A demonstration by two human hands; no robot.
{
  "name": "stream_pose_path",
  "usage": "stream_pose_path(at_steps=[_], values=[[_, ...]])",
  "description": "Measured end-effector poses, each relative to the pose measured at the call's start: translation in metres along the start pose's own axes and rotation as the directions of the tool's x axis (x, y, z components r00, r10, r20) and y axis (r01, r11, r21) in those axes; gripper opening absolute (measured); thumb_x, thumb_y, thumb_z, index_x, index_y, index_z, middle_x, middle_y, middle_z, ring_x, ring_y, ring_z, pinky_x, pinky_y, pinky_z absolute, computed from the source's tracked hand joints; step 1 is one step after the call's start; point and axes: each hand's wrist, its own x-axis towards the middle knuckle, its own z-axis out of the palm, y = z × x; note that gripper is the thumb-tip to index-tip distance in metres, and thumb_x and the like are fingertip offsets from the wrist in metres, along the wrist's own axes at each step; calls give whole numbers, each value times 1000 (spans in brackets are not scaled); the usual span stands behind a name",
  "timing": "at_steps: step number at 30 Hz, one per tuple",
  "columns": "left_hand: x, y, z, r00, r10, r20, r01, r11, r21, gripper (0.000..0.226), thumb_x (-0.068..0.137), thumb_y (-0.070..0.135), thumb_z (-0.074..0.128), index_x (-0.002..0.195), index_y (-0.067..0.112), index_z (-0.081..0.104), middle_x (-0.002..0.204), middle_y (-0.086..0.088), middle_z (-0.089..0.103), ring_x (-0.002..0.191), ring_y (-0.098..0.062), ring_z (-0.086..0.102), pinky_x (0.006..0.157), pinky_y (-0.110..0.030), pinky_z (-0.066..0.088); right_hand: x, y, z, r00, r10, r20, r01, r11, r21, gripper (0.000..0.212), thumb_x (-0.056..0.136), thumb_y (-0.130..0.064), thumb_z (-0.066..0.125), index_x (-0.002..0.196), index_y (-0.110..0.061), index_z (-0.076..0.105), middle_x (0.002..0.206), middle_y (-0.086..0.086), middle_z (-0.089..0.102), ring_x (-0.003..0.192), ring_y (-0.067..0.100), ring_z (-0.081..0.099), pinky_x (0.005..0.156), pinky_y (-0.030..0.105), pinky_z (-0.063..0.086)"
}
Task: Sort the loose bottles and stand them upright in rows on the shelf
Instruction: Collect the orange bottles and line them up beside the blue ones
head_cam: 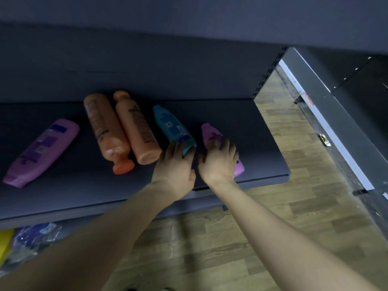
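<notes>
Left hand (pixel 174 164) is closed over the near end of the teal bottle (pixel 170 127), fingers across the top and thumb on the side. Right hand (pixel 218 162), just beside it at 3 o'clock, is curled over the small purple bottle (pixel 210 133), whose two ends show beyond the fingers and the palm. Both bottles lie flat on the shelf (pixel 84 190), near its right end, their far ends pointing to about 11 o'clock. At 9 o'clock from the left hand two orange bottles lie flat and touching along their sides: the pale orange bottle (pixel 138 131) with its base toward the front edge, the dark orange bottle (pixel 105 127) with its cap toward the front edge. Well apart, further toward 9 o'clock, the large purple bottle (pixel 42 150) lies flat on a diagonal. The shelf surface is dark grey and matt; the back panel (pixel 147 70) at 12 o'clock matches it, and an upper shelf (pixel 189 17) overhangs. A perforated upright (pixel 266 80) closes the right end at 1 o'clock. Beyond it, from 2 to 5 o'clock, lies wood-pattern floor (pixel 273 206) and a neighbouring grey unit (pixel 325 101) with a white strip along its edge. Under the shelf at 8 o'clock sit plastic-wrapped purple goods (pixel 35 234) and a yellow item (pixel 5 242); detail is blurred.
</notes>
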Motion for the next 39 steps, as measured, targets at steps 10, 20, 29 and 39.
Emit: stream_pose_path(at_steps=[10,20,29,39], values=[[-52,-97,-33,980,-200,15,199,979,53,65,95,30,42,150,22,10,158,-7,2,146,-26,0,115,-41,15,-24,-93,9,965,-253,69,249,966,62,43,93,-24,49,134,-12,40,143,13,31,133,32,25,111,42,20],[-87,-140,-14,954,-298,37,291,948,126,64,96,31,40,150,16,10,157,-12,6,146,-29,-2,115,-39,13,-41,-139,36,889,-414,196,423,906,-3,49,97,-31,42,142,-13,35,146,12,39,131,28,38,104,33,31],[-102,-164,-7,938,-342,50,332,931,154,62,97,35,36,150,16,9,156,-13,8,146,-29,-2,115,-39,13,-47,-157,47,928,-266,261,301,948,-105,65,100,-34,41,147,0,11,134,15,49,120,30,52,87,35,45],[-124,-175,-4,944,-320,85,301,936,181,59,98,36,33,150,15,13,156,-13,11,146,-29,-1,115,-38,12,-42,-175,47,894,-112,435,17,976,215,41,86,-30,62,119,-9,52,119,8,59,109,28,58,73,27,43]])
